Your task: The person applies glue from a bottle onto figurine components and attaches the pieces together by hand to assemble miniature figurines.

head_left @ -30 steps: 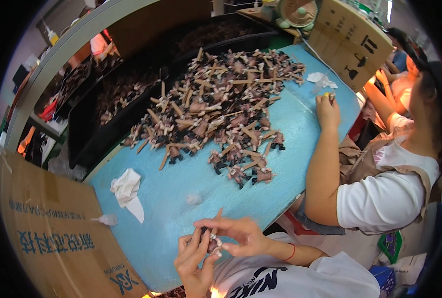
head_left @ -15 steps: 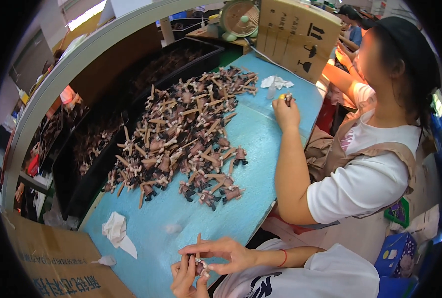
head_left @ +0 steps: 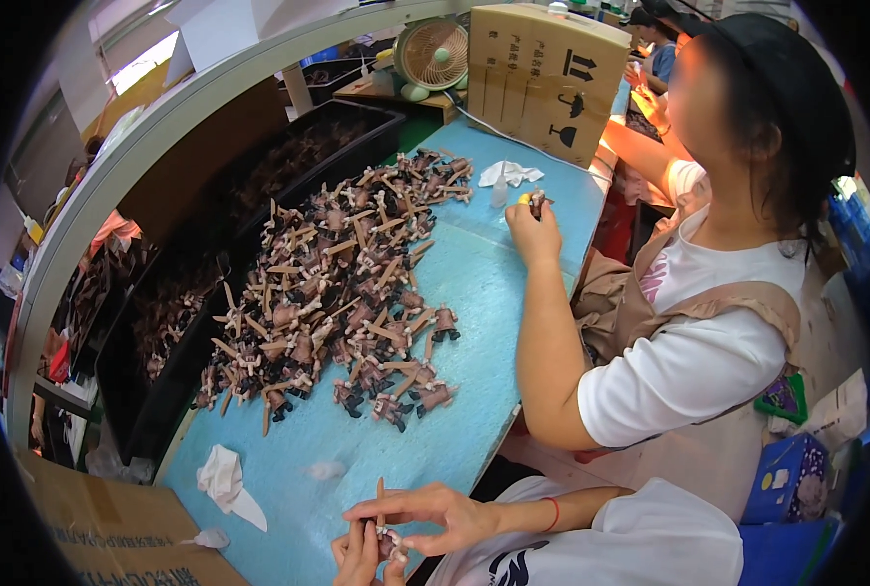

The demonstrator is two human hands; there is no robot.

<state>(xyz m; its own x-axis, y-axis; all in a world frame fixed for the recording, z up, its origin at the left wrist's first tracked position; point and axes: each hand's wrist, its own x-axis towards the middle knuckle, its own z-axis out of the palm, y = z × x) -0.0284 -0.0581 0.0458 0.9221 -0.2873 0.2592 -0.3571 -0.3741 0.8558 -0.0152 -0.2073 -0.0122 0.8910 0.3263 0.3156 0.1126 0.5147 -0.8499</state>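
Note:
Low in the picture, a small figurine [head_left: 389,540] in brown and pale colours is held between my two hands, with a thin brown blade-shaped piece [head_left: 381,487] sticking up from it. My left hand [head_left: 357,555] closes round the figurine from the left. My right hand [head_left: 445,515], with a red band at the wrist, grips it from the right between thumb and fingers. Fingers hide part of it. Beyond my hands, a large heap of similar figurines [head_left: 327,283] with blade-like parts covers much of the blue table [head_left: 464,361].
A small clear bottle [head_left: 325,471] and a crumpled white cloth [head_left: 222,477] lie near my hands. Another small bottle [head_left: 212,538] is by a cardboard box [head_left: 112,518]. Black bins [head_left: 147,361] line the far side. At right a co-worker [head_left: 689,313] holds a small item.
The whole view has shifted, so the heap, box and co-worker appear further left. My hands still hold the figurine, a little lower in the picture.

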